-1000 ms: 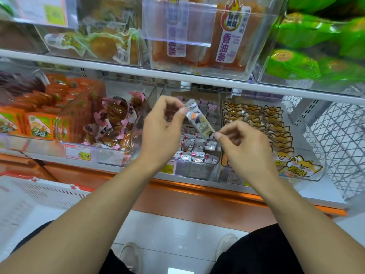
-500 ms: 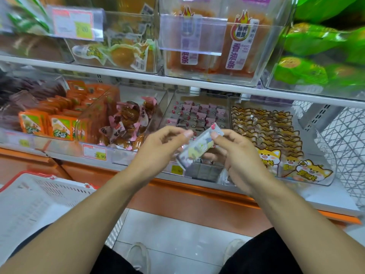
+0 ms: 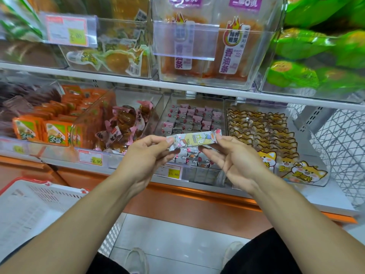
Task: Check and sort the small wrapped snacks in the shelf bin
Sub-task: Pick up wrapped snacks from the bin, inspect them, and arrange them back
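I hold one long wrapped snack bar (image 3: 194,140), pale yellow and silver with small pictures, level in front of the shelf. My left hand (image 3: 147,155) pinches its left end and my right hand (image 3: 235,157) pinches its right end. Behind it stands the clear shelf bin (image 3: 222,107) filled with several small pink and grey wrapped snacks (image 3: 194,117) in rows. My hands hide part of the bin's front rows.
Left of that bin is a clear bin of brown sweets in pink wrappers (image 3: 126,123), then orange packets (image 3: 57,133). To the right lies a bin of cat-print packets (image 3: 276,133). A white basket with a red rim (image 3: 35,202) sits low left. Upper shelf bins hang overhead.
The snack bar has turned from tilted to level, face up toward me. Both hands have shifted to its two ends, and my view has moved closer to the shelf.
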Tool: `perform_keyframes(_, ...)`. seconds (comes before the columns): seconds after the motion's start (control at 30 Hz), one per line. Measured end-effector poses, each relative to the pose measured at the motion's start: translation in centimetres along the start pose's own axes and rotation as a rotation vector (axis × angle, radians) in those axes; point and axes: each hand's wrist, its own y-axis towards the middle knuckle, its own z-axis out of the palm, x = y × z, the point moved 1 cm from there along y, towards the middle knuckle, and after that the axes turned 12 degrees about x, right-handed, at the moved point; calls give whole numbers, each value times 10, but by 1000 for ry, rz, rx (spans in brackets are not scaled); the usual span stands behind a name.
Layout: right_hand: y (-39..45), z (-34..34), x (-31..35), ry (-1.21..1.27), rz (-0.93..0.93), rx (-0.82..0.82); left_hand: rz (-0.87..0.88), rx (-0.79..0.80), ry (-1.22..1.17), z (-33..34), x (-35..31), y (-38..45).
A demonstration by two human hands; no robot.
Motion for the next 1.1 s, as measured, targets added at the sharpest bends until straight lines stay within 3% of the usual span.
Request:
perform_keyframes(0.2,-7,-1,4,-268,-133,165,31,-34,-18,-6,-1,1)
perform_keyframes(0.33,-15,0,5,-773,-364,244,73,-4,-139,-4,-5,2)
perform_keyframes(0.53,-15,-5,-2,-1483,-498,346,163,76,-141,-4,-8,0)
perform_keyframes(0.7,-16,-6,0,-1448,-436,334,153,84,-138,-3,-8,2)
perform_keyframes(0.8,-20,-2,7,-1104,-445,383,86,49,-69,-1,-5,5)
perform_keyframes(0.87,-20,0,11,-835,-506,349,37,87,132,2,0,6)
perform_keyframes(0.93,-17,-4,18,-694,-560,189,56,138,367,6,6,6)
perform_keyframes(1.0,-14,-13,26,-722,-597,11,174,115,613,12,12,9)
perform_keyframes(1.1,-12,-24,35,-1007,-666,-135,308,77,995,22,20,17)
